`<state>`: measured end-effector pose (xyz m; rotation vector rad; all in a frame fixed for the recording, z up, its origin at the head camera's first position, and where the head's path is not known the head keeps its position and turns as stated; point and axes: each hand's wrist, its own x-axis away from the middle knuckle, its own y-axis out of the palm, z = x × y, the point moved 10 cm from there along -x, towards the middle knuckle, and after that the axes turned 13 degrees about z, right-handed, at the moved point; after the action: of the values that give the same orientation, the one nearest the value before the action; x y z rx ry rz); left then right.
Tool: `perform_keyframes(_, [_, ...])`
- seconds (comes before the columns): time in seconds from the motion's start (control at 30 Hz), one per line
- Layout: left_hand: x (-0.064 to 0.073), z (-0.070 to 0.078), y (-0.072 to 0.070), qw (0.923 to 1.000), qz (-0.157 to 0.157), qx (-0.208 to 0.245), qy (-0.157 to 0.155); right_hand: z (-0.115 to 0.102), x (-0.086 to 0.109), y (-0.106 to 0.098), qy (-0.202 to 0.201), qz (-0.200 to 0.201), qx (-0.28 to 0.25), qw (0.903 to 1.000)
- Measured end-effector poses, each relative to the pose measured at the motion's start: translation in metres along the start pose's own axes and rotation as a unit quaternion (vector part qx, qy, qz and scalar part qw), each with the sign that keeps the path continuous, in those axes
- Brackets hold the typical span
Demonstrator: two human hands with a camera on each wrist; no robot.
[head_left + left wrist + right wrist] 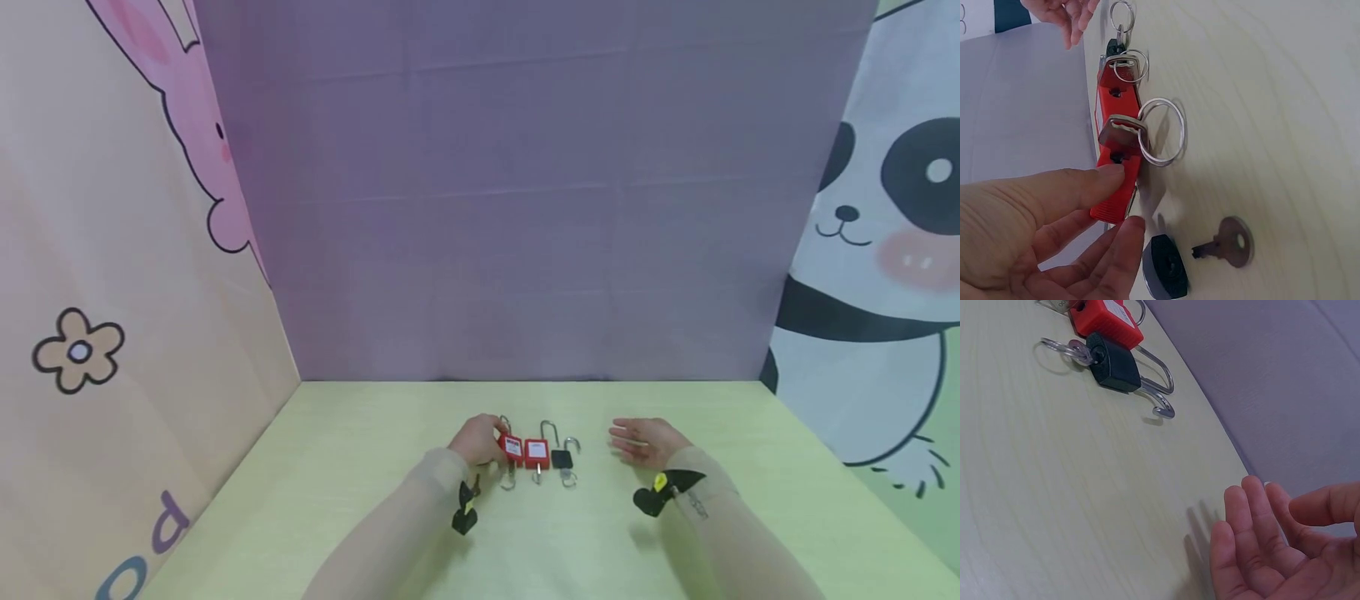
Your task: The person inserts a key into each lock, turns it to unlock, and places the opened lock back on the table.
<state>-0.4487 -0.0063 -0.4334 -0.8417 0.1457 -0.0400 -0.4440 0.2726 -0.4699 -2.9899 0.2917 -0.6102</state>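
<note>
Between thumb and fingers, my left hand (477, 440) pinches the leftmost red padlock (512, 448), which has a white label. In the left wrist view its key and key ring (1163, 131) stick out of the bottom. Close beside it is a second red padlock (537, 453), then a black padlock (562, 459) with its hooked shackle (1159, 403) swung open. Below my left fingers, the left wrist view shows another black lock body (1165, 269) and a key (1229, 242) with no ring. My right hand (647, 442) hovers right of the row, fingers extended, holding nothing.
The locks lie on a pale wooden table (360, 467). A purple-grey cloth wall (525, 208) rises behind the far edge. Printed cartoon panels stand at both sides, with a panda (847, 350) on the right. Black wrist-worn pieces (660, 492) sit by both wrists.
</note>
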Motion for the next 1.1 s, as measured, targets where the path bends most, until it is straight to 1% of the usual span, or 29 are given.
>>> perform_keyframes(0.13, [-0.001, 0.0, 0.002, 0.9999, 0.0, -0.016, 0.001, -0.001, 0.0, 0.0, -0.001, 0.002, -0.001, 1.0])
perform_keyframes(0.37, [-0.004, -0.006, 0.004, 0.9996, 0.005, -0.029, -0.003, 0.001, -0.002, -0.001, 0.0, 0.0, -0.003, 1.0])
perform_keyframes(0.47, [-0.005, -0.008, 0.006, 0.9993, 0.008, -0.037, 0.001, 0.001, -0.003, -0.002, -0.002, -0.006, -0.006, 1.0])
perform_keyframes(0.6, [-0.007, -0.011, 0.008, 0.9993, 0.009, -0.037, 0.002, 0.0, -0.003, -0.003, -0.007, -0.011, -0.005, 0.9999])
perform_keyframes(0.87, [-0.007, -0.015, 0.008, 0.9992, 0.009, -0.038, -0.008, 0.0, -0.003, -0.005, 0.003, 0.003, -0.011, 0.9999])
perform_keyframes(1.1, [-0.005, -0.015, 0.005, 0.9994, 0.013, -0.03, -0.012, 0.001, -0.003, -0.003, 0.001, 0.001, -0.01, 1.0])
